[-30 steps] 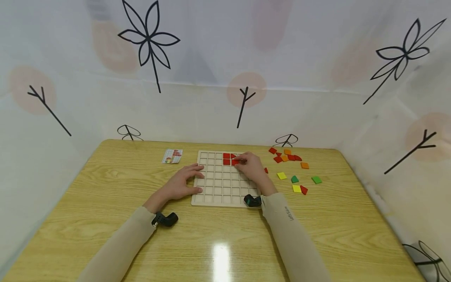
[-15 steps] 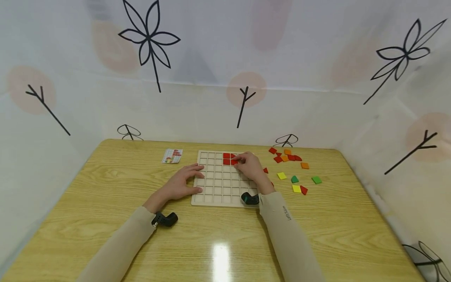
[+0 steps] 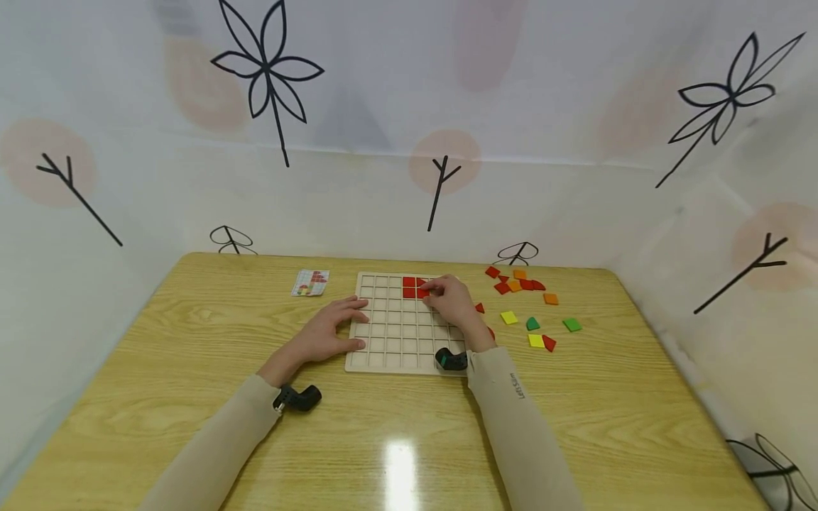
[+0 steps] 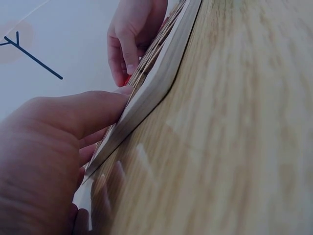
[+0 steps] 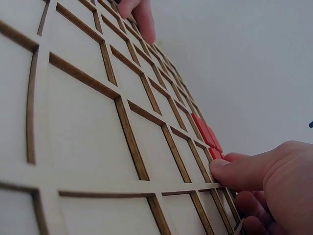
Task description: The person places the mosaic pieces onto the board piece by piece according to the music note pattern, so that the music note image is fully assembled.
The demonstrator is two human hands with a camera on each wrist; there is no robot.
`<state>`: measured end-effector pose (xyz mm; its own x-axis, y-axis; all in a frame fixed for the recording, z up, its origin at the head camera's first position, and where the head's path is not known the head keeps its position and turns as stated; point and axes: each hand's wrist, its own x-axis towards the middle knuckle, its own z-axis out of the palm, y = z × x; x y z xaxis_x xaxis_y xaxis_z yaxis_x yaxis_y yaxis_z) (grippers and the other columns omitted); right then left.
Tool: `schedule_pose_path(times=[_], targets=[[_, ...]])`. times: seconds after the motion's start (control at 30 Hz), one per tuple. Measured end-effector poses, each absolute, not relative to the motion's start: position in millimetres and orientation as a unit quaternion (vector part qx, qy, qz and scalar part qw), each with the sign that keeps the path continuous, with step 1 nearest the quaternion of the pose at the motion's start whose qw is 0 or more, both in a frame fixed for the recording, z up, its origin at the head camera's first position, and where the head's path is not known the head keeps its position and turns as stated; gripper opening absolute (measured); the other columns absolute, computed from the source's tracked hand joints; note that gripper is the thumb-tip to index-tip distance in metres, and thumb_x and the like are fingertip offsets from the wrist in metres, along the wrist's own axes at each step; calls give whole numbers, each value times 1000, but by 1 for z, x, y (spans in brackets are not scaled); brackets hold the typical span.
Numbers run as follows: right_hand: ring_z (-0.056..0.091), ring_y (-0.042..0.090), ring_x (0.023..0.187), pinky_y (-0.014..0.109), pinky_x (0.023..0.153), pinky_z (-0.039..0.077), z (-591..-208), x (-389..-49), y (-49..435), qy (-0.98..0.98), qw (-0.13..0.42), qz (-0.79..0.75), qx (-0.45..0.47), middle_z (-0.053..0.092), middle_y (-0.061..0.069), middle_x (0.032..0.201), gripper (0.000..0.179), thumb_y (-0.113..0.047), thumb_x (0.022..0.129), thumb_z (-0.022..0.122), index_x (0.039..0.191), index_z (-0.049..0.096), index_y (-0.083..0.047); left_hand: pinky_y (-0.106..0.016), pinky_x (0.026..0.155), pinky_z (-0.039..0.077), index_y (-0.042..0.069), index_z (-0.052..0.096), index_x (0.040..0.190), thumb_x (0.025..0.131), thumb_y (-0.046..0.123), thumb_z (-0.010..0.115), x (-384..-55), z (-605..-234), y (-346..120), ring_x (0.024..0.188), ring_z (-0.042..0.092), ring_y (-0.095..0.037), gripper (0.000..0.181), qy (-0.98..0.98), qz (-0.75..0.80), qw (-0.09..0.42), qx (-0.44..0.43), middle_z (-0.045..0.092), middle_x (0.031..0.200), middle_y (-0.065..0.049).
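Observation:
A pale wooden grid board [image 3: 383,333] lies on the table with several red tiles [image 3: 409,292] set in cells near its far edge. My right hand [image 3: 452,301] reaches over the board's right side, thumb and index finger together at these tiles. In the right wrist view the thumb is against a red tile [image 5: 213,153], and the index fingertip is hidden behind it. At the board's left edge rests my left hand [image 3: 326,332], its fingers spread apart. The left wrist view shows its thumb lying on the wooden rim [image 4: 161,73].
Left of the board lies a small printed card [image 3: 311,282] with a coloured grid pattern. Loose pieces are scattered to the right, among them an orange square [image 3: 551,299], a yellow square [image 3: 508,318], a green tile [image 3: 571,324] and a red piece [image 3: 549,343].
My right wrist and forearm have shifted slightly left, showing a bit of a red piece beside the wrist. The fingertips stay at the red tiles. My left hand keeps its place.

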<state>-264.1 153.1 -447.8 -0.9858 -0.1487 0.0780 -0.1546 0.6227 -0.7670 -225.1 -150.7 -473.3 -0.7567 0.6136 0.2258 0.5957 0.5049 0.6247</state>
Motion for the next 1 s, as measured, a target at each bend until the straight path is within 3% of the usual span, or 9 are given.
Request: schedule_pose_path(times=[0.53, 1.0], targets=[[52, 29, 99, 42, 85, 47, -449, -265, 153, -898, -7, 425, 111, 55, 15, 122, 25, -6, 95, 68, 119, 72, -4, -62, 113, 25, 10, 68, 118, 88, 31, 76, -223, -469, -152, 145, 29, -36, 38, 860, 361, -5, 360, 45, 152, -13], [63, 29, 104, 44, 88, 54, -447, -266, 184, -881, 10, 461, 103, 66, 13, 118, 26, -6, 98, 63, 124, 69, -6, -52, 117, 25, 9, 67, 118, 88, 28, 77, -226, -473, -150, 147, 28, -29, 37, 856, 372, 12, 358, 45, 153, -8]])
